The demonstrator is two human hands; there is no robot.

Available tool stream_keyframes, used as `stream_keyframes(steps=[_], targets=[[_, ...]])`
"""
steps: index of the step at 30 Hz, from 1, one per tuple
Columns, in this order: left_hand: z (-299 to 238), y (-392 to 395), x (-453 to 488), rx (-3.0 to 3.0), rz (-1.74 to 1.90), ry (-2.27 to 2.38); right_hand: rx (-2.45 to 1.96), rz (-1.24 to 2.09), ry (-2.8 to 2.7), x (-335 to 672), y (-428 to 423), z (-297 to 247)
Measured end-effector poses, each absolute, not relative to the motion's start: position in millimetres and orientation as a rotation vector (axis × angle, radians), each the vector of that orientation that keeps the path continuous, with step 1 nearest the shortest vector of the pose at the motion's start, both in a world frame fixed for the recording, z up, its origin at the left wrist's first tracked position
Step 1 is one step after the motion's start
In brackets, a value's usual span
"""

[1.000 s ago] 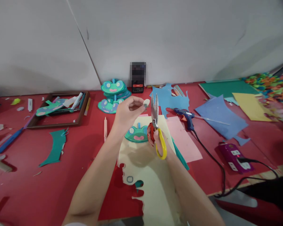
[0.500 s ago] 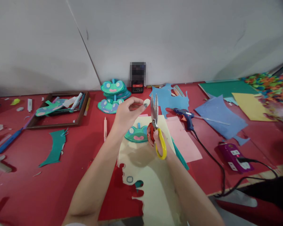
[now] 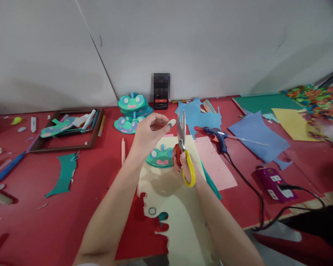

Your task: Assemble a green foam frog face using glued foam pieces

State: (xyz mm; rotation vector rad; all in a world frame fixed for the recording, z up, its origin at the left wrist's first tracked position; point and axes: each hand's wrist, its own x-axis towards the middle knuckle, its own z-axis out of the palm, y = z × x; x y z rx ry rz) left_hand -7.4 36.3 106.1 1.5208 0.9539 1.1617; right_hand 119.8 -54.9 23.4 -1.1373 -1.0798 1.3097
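Between the thumb and fingertips of my left hand (image 3: 152, 129) is a small cream-coloured oval felt piece (image 3: 172, 122). My right hand (image 3: 181, 162) grips scissors (image 3: 181, 133) with red and yellow handles. Their blades point upward, slightly parted, just right of the oval and not touching it. Below my hands lies a green felt frog face (image 3: 158, 158) with blue-and-white eyes and a pink mouth, partly covered by my right hand. It rests on a cream felt sheet (image 3: 180, 214) with a scalloped left edge and a small drawn outline.
At the back are stacked frog faces (image 3: 131, 101) and a phone (image 3: 161, 92) against the wall. A wooden frame (image 3: 63, 148) with pens lies left. Rightward are blue felt (image 3: 258, 135), pink felt (image 3: 216, 166), a glue gun (image 3: 218, 135) and a purple power strip (image 3: 274, 184) with black cords.
The cream oval has tilted in my left fingers and appears narrower. The scissors have hardly moved, and the whole view has shifted slightly.
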Motion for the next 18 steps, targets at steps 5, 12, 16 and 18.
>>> stream_keyframes(steps=[5, 12, 16, 18], targets=[[105.5, 35.9, -7.0, 1.557, 1.131, 0.99, -1.145, 1.313, -1.079, 119.7, -55.5, 22.8], [104.1, 35.7, -6.0, 1.491, 1.13, 0.926, -1.14, 1.305, -1.085, 120.0, -53.7, 19.9], [103.8, 34.9, -5.8, 1.503, 1.099, 0.906, -1.125, 1.315, -1.097, 120.1, -53.6, 22.9], [103.9, 35.0, -6.2, 1.503, 1.107, 0.905, -1.114, 1.322, -1.092, 120.2, -53.6, 23.3]])
